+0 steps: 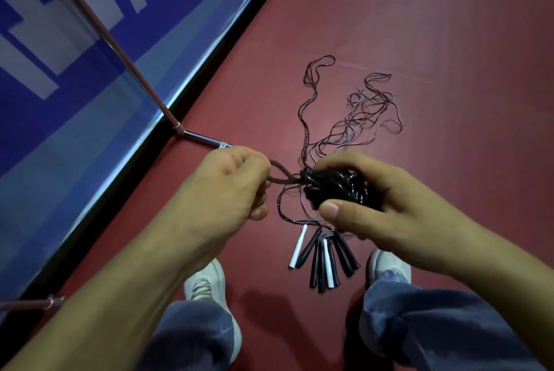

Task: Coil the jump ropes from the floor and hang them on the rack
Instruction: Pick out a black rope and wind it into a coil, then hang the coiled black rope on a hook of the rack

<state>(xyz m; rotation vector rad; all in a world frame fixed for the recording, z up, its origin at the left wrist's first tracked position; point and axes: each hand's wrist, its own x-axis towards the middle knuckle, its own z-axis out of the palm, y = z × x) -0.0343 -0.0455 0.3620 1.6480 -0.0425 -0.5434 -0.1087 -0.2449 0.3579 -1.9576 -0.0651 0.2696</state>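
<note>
Left hand [227, 181] fisted, pinching rope loop [280, 180] at its fingertips; right hand [377, 208] just beside, thumb and fingers clamped round coiled bundle [332, 187].

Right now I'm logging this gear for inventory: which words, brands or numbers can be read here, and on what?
No text can be read.
Blue wall panel: big white block shapes, cropped by the frame, unreadable as letters.
Black and white jump-rope handles: no print shows.
White shoes: no brand shows.
</note>
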